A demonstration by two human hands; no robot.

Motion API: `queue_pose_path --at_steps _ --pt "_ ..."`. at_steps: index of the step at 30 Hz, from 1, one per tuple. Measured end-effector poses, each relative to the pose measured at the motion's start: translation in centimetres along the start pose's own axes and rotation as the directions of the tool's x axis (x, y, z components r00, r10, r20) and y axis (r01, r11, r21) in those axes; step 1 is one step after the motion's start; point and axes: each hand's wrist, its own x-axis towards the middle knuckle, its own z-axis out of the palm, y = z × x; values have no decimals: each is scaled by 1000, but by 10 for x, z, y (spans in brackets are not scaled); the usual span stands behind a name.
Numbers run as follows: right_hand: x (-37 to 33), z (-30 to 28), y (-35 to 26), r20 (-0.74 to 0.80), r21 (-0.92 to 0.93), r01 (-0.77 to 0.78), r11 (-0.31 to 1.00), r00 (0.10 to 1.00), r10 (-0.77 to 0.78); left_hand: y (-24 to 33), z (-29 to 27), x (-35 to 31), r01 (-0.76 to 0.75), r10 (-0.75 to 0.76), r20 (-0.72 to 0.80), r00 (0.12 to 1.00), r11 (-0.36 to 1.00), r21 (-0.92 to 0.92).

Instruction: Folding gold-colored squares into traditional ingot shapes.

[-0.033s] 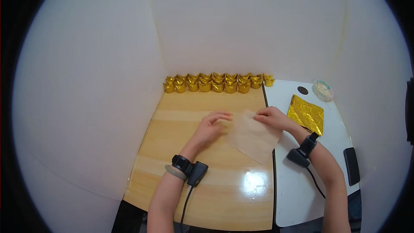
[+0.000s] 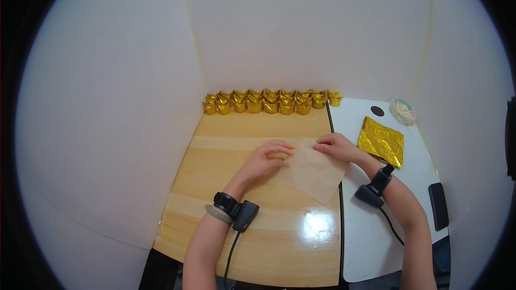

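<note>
A thin, pale square sheet of paper (image 2: 320, 174) is over the wooden tabletop near its right edge, one corner pointing toward me. My right hand (image 2: 334, 146) pinches its upper right part between thumb and fingers. At the upper left edge of the sheet is my left hand (image 2: 269, 157), its fingers curved and apart with the tips close to the paper; whether they touch it is unclear. Right of my right hand lies a stack of shiny gold foil sheets (image 2: 380, 142). Folded gold foil ingots (image 2: 271, 106) stand in rows along the back.
The wooden tabletop (image 2: 215, 236) meets a white table (image 2: 376, 247) on the right. On the white one are a dark round disc (image 2: 377, 111), a pale mesh-like bundle (image 2: 403, 111) and a black phone (image 2: 438, 207). White walls enclose the back and sides. Cables trail from both wrist devices.
My left fingers have come slightly right, closer to the paper's edge. The sheet has shifted and looks less tilted. My right hand keeps its pinch, moving a little left.
</note>
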Motion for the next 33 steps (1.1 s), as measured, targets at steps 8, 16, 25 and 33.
queue_pose_path --at_steps 8,16,25,33 --pt "-1 13 -18 0 -207 232 950 971 -237 -8 -1 -5 54 -88 29 996 808 587" --pt "-15 13 -19 171 -364 400 841 916 -362 -7 -3 -4 112 -150 27 988 838 534" --pt "-11 12 -14 -75 -66 178 982 980 -183 -12 -1 0 316 -290 -133 948 910 267" --pt "-6 20 3 -309 -141 178 974 927 -214 -22 -3 -3 48 247 -318 915 717 695"
